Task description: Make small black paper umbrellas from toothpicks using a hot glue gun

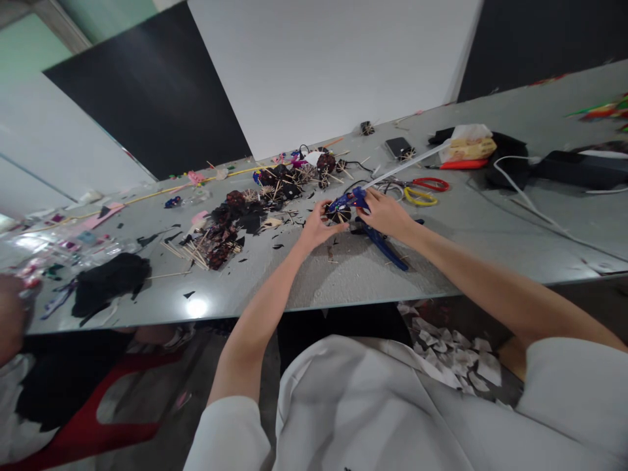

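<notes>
White shirt [343, 399] nearest camera, below the grey table [275, 278] edge. Right hand [385, 212] has fingers clamped on a blue glue gun [355, 197], long whitish stick [407, 165] behind it, probably angled to reach the dark piece [340, 215]. Left hand [318, 226] pinches that piece over the table, thumb and fingers around it, likely steadying it. Piece: roundish, pale sticks poking out, partly hidden.

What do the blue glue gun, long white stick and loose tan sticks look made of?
Blue glue gun: probably plastic, from its slightly glossy shell. Long white stick: perhaps hot-melt glue, smooth and pale. Loose tan sticks: likely bare wood, matt and pale.
</notes>
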### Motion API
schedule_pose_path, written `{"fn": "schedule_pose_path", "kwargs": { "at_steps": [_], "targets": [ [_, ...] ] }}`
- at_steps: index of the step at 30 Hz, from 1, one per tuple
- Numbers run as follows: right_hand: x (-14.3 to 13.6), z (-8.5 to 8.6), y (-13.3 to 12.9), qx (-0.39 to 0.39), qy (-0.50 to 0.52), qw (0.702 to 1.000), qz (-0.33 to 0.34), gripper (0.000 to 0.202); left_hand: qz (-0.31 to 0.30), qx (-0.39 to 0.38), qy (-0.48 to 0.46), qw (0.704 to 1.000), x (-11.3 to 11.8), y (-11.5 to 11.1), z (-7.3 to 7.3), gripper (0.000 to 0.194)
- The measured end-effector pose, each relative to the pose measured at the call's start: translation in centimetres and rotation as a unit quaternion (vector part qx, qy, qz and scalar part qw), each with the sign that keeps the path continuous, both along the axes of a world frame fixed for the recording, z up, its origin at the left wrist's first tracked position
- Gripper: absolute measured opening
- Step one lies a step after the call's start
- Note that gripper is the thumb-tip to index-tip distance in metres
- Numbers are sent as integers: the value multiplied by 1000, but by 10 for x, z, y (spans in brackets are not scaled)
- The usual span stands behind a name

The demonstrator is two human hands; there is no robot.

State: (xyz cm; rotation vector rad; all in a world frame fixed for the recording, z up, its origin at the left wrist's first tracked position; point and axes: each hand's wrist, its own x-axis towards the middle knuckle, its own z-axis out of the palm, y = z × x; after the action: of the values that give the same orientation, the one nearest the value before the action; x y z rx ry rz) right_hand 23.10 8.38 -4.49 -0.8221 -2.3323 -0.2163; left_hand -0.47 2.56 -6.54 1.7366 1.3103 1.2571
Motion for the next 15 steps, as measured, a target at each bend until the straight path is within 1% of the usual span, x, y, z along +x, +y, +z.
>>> {"fn": "schedule_pose_path", "kwargs": {
  "at_steps": [7, 10, 15],
  "targets": [
    [0, 2, -1, -8, -6, 1000, -1, 36, -2, -19, 3, 1000, 1, -3, 5, 93],
    [0, 1, -1, -9, -3, 1000, 1, 36, -3, -16, 3, 1000, -1, -2, 3, 92],
    [0, 2, -2, -6, -4, 1000, 0, 37, -6, -9, -8, 1000, -1, 1, -2, 96]
  ]
}}
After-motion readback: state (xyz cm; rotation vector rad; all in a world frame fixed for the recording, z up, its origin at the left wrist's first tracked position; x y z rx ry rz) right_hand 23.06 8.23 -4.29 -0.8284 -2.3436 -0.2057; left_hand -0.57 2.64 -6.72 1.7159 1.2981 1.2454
